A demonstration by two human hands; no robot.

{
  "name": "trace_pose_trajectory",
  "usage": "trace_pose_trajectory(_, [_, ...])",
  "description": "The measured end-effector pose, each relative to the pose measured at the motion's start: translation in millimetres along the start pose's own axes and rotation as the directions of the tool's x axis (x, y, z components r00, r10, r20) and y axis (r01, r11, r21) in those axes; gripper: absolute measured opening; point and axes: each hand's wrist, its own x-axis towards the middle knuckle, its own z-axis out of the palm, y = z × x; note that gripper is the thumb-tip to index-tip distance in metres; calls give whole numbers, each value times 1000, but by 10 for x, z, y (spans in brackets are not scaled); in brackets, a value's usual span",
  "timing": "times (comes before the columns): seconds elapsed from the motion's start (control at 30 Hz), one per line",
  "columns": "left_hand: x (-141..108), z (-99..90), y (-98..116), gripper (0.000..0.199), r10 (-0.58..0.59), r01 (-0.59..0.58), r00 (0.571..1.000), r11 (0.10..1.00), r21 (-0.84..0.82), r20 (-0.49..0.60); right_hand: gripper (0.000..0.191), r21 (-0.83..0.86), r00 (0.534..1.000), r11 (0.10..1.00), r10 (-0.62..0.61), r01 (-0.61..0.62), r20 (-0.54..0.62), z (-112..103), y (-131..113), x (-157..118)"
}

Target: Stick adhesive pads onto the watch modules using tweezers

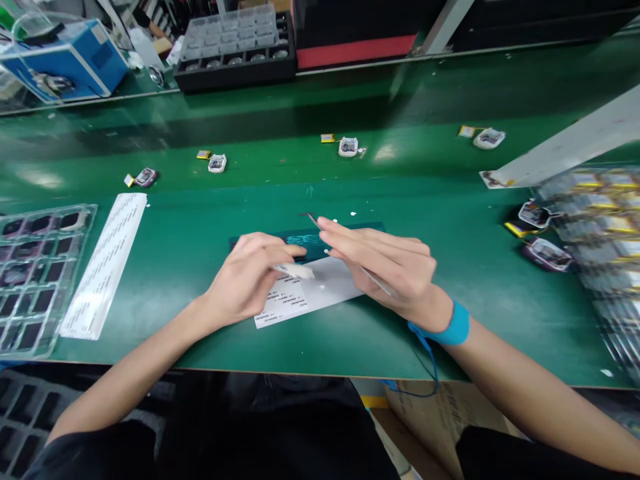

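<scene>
My left hand (253, 272) pinches a small white part (296, 270) whose kind is blurred, with its end pointing right. In my right hand (383, 267) is a slim pair of metal tweezers (376, 280), its tip past my fingers at the upper left and its back end below the palm. Beneath both hands lies a white sheet of printed adhesive labels (283, 303), part of it bare backing. Behind that sheet, a dark teal mat (313, 245) is partly covered by my hands. A blue strap circles my right wrist.
Several small device housings with yellow batteries, such as a white one (349, 147), rest along the green bench (200, 347). A clear tray (75, 267) and another label strip (105, 267) are at left. Stacked battery trays (610, 233) and a slanted white post (570, 143) stand right.
</scene>
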Motion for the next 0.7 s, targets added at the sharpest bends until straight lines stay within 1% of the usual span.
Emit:
trace_pose_trajectory(0.03, [29, -36, 42, 14, -117, 98, 985, 984, -149, -125, 60, -19, 1000, 1000, -2, 1, -9, -29, -37, 11])
trace_pose_trajectory(0.07, [62, -72, 71, 11, -274, 203, 940, 928, -312, -205, 61, -37, 1000, 999, -2, 2, -13, -60, -76, 19])
trace_pose_trajectory(0.1, [96, -105, 86, 10, -432, 297, 876, 833, -467, -213, 62, -46, 1000, 999, -6, 6, -11, -92, -115, 25])
trace_pose_trajectory(0.13, [128, -132, 87, 10, -562, 376, 812, 712, -593, -160, 62, -46, 1000, 999, -13, 13, -2, -123, -152, 31])
trace_pose_trajectory(0.17, [154, -151, 78, 10, -648, 438, 758, 590, -679, -74, 62, -32, 999, 999, -22, 22, 28, -154, -187, 38])
trace_pose_trajectory(0.2, [172, -161, 63, 11, -699, 485, 715, 481, -731, 15, 60, -11, 997, 1000, -28, 29, 72, -181, -218, 44])
trace_pose_trajectory(0.23, [182, -161, 48, 11, -727, 516, 681, 394, -760, 86, 55, 7, 992, 999, -37, 36, 122, -203, -243, 51])
trace_pose_trajectory(0.27, [186, -152, 37, 12, -740, 538, 659, 337, -773, 135, 50, 15, 984, 999, -53, 52, 168, -219, -264, 59])
trace_pose_trajectory(0.3, [183, -135, 32, 13, -744, 549, 649, 314, -775, 158, 44, 13, 976, 997, -71, 70, 205, -227, -279, 66])
trace_pose_trajectory(0.33, [175, -112, 33, 14, -744, 558, 648, 320, -766, 162, 39, 4, 969, 995, -95, 97, 228, -228, -289, 72])
trace_pose_trajectory(0.37, [164, -86, 40, 15, -746, 569, 649, 344, -747, 151, 34, -8, 965, 992, -122, 127, 233, -222, -295, 78])
trace_pose_trajectory(0.43, [139, -35, 61, 14, -753, 579, 651, 412, -704, 93, 29, -29, 959, 983, -169, 180, 226, -193, -297, 85])
trace_pose_trajectory(0.5, [118, 3, 81, 11, -763, 565, 646, 449, -692, 32, 27, -33, 953, 977, -200, 213, 226, -154, -290, 87])
trace_pose_trajectory(0.57, [107, 22, 96, 11, -785, 549, 620, 430, -717, 4, 25, -31, 949, 971, -223, 236, 224, -117, -281, 82])
trace_pose_trajectory(0.63, [105, 30, 107, 16, -805, 546, 593, 399, -736, 3, 25, -30, 944, 968, -237, 250, 231, -89, -271, 73])
trace_pose_trajectory(0.7, [104, 36, 117, 22, -815, 545, 579, 401, -737, -16, 24, -37, 940, 969, -228, 245, 254, -74, -265, 63])
